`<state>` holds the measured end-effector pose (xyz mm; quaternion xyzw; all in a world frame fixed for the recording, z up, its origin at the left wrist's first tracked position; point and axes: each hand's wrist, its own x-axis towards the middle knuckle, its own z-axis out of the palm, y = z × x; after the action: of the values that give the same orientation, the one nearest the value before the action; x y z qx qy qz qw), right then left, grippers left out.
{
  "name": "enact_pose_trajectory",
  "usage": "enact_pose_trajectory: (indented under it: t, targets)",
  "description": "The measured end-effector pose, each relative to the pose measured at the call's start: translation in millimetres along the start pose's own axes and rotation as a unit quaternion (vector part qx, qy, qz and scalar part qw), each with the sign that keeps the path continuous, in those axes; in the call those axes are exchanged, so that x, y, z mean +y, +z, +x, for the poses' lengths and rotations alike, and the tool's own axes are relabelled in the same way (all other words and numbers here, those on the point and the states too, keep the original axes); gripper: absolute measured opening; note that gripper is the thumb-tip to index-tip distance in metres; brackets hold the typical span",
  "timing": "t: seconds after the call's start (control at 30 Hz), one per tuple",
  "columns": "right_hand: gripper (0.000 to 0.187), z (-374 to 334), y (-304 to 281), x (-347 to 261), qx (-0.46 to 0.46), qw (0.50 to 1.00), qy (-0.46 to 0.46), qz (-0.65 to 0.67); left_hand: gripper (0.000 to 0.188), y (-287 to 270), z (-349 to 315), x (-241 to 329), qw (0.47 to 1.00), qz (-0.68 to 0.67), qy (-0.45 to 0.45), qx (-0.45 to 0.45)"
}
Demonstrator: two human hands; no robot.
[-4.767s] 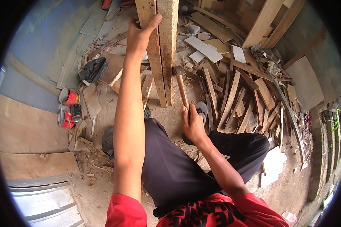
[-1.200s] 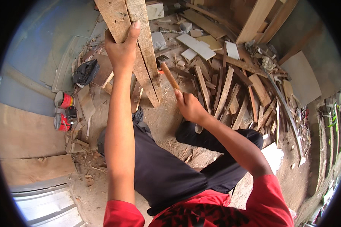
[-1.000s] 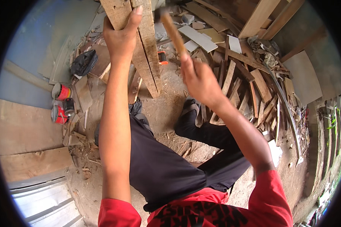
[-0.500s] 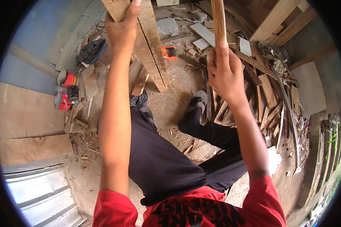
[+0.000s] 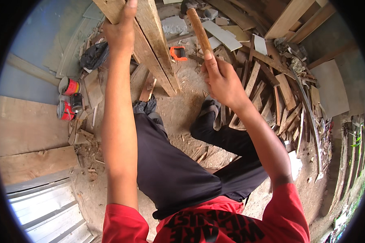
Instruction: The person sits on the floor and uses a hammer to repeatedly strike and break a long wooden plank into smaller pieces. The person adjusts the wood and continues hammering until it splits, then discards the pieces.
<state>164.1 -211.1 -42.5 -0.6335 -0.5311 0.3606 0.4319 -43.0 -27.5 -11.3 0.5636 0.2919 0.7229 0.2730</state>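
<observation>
My left hand (image 5: 120, 34) is wrapped round a tall wooden plank at the upper left, its thumb pointing up along the wood. Two rough planks (image 5: 157, 50) stand close side by side with a dark gap between them, their lower ends near the ground ahead of my feet. In my right hand (image 5: 224, 81) is a hammer (image 5: 198, 30), gripped by its wooden handle with the thumb along it. The handle tilts up and to the left, and its dark head shows at the top, right of the planks and apart from them.
An orange-and-black tool handle (image 5: 178, 53) lies on the ground beyond the planks. Scrap wood (image 5: 286, 91) is heaped on the right. Paint cans (image 5: 67, 110) and a black plastic bag (image 5: 95, 56) sit along the left wall. Wood chips litter the dirt floor.
My right hand has moved left and slightly lower, and the hammer has tipped leftward toward the planks, bringing its head into view. My left hand and the plank tops have shifted slightly left in view.
</observation>
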Motion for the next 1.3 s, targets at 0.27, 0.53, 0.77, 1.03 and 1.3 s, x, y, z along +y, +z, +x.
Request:
enact_pose_trajectory:
  t: [0.27,0.53,0.77,1.03,1.3]
  targets:
    - [0.058,-41,9,24,-0.107,0.973,0.200,0.051,0.081,2,-6,-7,0.980,-0.161,0.017,-0.117]
    - [0.053,-64,29,23,-0.016,0.989,0.094,0.115,0.073,8,-16,-10,0.988,-0.110,0.019,-0.108]
    - [0.061,-41,-20,-50,-0.001,0.998,0.060,0.031,0.072,7,-34,31,0.986,-0.024,0.026,-0.160]
    - [0.055,-57,8,53,-0.026,0.988,0.087,-0.122,0.054,26,-47,39,0.989,-0.124,0.026,-0.081]
    - [0.048,-52,6,-4,0.095,0.988,-0.121,0.024,0.073,28,-53,34,0.994,-0.043,0.061,-0.081]
